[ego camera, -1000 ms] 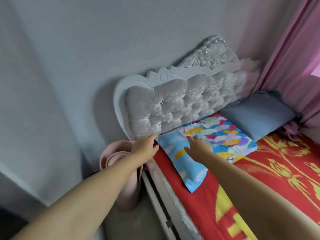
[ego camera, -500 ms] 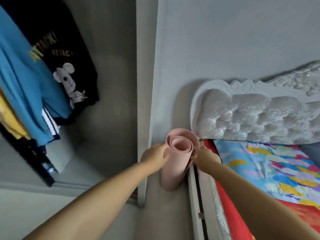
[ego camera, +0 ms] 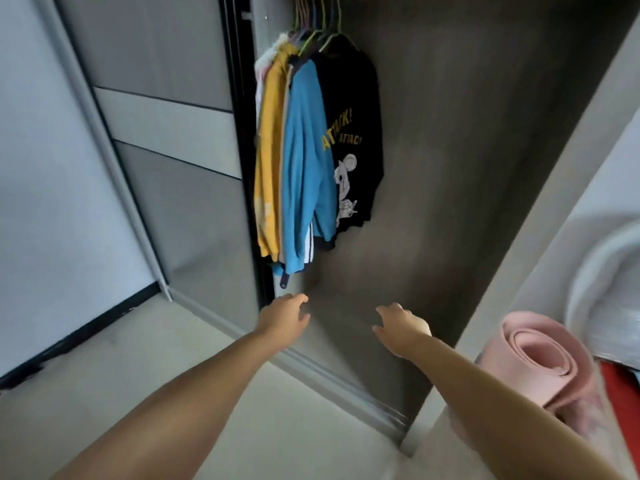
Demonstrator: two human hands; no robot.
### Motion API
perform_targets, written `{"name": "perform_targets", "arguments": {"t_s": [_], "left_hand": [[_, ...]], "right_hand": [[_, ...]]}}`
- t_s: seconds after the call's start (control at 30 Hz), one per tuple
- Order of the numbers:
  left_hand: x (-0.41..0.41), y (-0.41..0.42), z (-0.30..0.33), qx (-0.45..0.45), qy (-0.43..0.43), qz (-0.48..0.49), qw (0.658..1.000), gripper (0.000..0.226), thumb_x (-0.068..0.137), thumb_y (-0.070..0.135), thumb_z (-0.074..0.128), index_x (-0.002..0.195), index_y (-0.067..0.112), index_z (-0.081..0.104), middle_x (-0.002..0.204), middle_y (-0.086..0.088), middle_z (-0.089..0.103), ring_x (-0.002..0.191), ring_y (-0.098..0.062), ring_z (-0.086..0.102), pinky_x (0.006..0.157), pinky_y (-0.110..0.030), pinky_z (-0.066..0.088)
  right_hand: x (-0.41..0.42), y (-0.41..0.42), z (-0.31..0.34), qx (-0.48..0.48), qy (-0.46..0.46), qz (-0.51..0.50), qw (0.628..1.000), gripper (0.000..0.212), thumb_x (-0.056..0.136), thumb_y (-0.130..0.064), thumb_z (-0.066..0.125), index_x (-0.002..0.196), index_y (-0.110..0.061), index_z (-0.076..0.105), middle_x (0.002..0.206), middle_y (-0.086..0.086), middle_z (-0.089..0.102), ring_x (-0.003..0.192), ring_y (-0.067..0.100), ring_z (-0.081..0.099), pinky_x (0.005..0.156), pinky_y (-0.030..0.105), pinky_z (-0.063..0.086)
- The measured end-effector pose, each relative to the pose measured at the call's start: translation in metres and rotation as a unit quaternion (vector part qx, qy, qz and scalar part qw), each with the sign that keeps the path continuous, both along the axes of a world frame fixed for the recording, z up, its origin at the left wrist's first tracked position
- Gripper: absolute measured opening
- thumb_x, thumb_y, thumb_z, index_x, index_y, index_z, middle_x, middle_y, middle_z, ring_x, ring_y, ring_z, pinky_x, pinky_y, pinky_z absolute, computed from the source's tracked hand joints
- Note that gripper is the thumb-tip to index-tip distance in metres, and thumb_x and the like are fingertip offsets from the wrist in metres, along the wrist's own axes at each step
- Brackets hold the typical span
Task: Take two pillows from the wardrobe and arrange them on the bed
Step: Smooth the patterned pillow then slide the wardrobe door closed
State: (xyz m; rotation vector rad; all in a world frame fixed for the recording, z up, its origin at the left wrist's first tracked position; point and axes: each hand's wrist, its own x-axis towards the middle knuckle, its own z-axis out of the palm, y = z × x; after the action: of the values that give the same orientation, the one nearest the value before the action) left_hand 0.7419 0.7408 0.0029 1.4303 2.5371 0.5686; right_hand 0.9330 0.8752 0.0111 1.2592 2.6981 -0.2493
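Observation:
The open wardrobe (ego camera: 450, 202) fills the middle of the head view, its grey inside bare below the hanging clothes. No pillow shows in it. My left hand (ego camera: 284, 315) reaches toward the wardrobe's lower front, fingers apart, holding nothing. My right hand (ego camera: 401, 327) is stretched out beside it, also spread and without anything in it. Only a red sliver of the bed (ego camera: 620, 386) and a blurred white part of the headboard (ego camera: 609, 271) show at the right edge.
Yellow, blue and black shirts (ego camera: 304, 161) hang on hangers at the wardrobe's left. The sliding door (ego camera: 166, 133) stands to the left, its floor track (ego camera: 339, 379) runs below my hands. A rolled pink mat (ego camera: 543, 362) stands upright between wardrobe and bed.
The view has swung left from the bed and its pillows to the wardrobe. Both hands have left the coloured pillow, passed the pink mat and now reach into the wardrobe opening.

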Motion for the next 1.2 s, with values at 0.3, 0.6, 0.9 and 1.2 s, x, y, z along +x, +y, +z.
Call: {"name": "perform_targets", "arguments": {"t_s": [0.3, 0.6, 0.9, 1.2], "left_hand": [[-0.197, -0.037, 0.049, -0.002, 0.063, 0.072, 0.995, 0.041, 0.091, 0.030, 0.053, 0.131, 0.020, 0.051, 0.121, -0.007, 0.060, 0.112, -0.026, 0.057, 0.093, -0.037, 0.047], [-0.298, 0.074, 0.093, 0.069, 0.080, 0.061, 0.993, 0.041, 0.094, 0.028, 0.050, 0.134, 0.018, 0.048, 0.123, -0.009, 0.058, 0.115, -0.027, 0.054, 0.094, -0.036, 0.045], [-0.397, 0.181, 0.145, 0.137, 0.133, 0.039, 0.981, 0.052, 0.093, 0.022, 0.050, 0.142, 0.015, 0.036, 0.139, -0.010, 0.045, 0.127, -0.027, 0.043, 0.101, -0.040, 0.041], [-0.480, 0.243, 0.150, 0.172, 0.258, -0.023, 0.950, 0.092, 0.083, -0.001, 0.052, 0.151, 0.017, -0.006, 0.159, -0.008, -0.016, 0.148, -0.023, -0.010, 0.119, -0.049, 0.005]], "right_hand": [[-0.212, -0.036, 0.025, -0.002, 0.061, 0.084, 0.995, 0.040, 0.097, -0.034, 0.041, 0.135, -0.021, 0.043, 0.132, 0.007, 0.048, 0.119, 0.028, 0.051, 0.093, 0.041, 0.047], [-0.360, 0.060, 0.068, 0.064, 0.125, 0.137, 0.981, 0.043, 0.100, -0.031, 0.038, 0.141, -0.018, 0.036, 0.134, 0.008, 0.047, 0.110, 0.029, 0.058, 0.078, 0.041, 0.054], [-0.483, 0.147, 0.099, -0.035, 0.291, 0.078, 0.953, 0.065, 0.098, -0.033, 0.049, 0.152, -0.017, 0.018, 0.151, 0.012, 0.032, 0.118, 0.029, 0.057, 0.092, 0.039, 0.050], [-0.572, 0.170, 0.088, -0.038, 0.441, -0.077, 0.893, 0.070, 0.094, -0.035, 0.055, 0.149, -0.010, 0.019, 0.151, 0.014, 0.033, 0.125, 0.028, 0.052, 0.094, 0.038, 0.052]]}}
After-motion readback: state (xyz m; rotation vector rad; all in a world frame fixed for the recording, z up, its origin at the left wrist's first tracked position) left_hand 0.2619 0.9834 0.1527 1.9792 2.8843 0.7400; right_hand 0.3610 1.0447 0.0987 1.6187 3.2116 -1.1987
